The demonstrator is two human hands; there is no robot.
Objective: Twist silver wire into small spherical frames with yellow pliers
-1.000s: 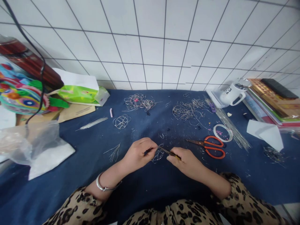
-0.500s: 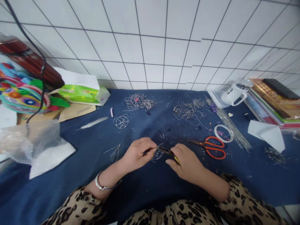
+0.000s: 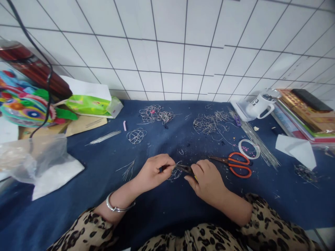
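Observation:
My left hand (image 3: 154, 170) pinches a small tangle of thin silver wire, a wire piece (image 3: 175, 173), just above the dark blue cloth (image 3: 162, 209). My right hand (image 3: 208, 179) is closed round small pliers (image 3: 186, 169) whose dark jaws reach left onto the wire piece. Both hands sit close together at the middle of the table, near its front edge. A silver bangle circles my left wrist.
Orange-handled scissors (image 3: 234, 164) lie right of my hands, beside a tape ring (image 3: 249, 148) and a bundle of straight wires (image 3: 259, 143). Wire heaps (image 3: 210, 122) and a wire ball (image 3: 136, 135) lie farther back. A white mug (image 3: 259, 103), books (image 3: 306, 111) and plastic bags (image 3: 34, 160) flank the cloth.
My right hand has rolled over to the left, turning the pliers against the wire piece. The left hand has stayed where it was.

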